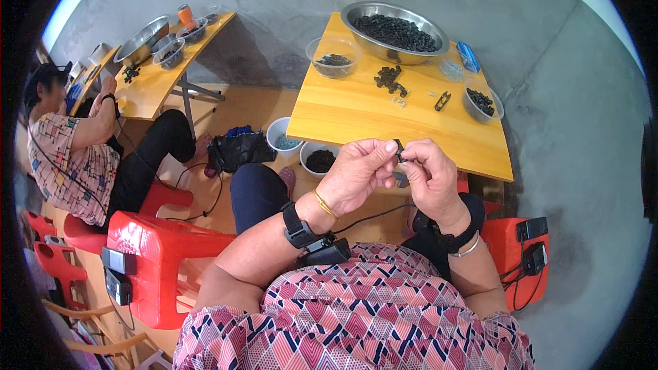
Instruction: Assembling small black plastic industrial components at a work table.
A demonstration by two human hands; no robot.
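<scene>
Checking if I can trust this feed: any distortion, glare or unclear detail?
Head view: fisheye distortion curves the upper edges of the gray wall, with black corners; highlights shine on the steel bowl and left red stool; the black piece between the fingers is too small for detail.

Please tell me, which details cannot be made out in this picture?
In the head view:
Small black piece: full shape, covered by fingers of the left hand and right hand.
Black pieces in the steel bowl: exact number, heaped together.
Co-worker's hand: whether it holds anything, too small.
</scene>
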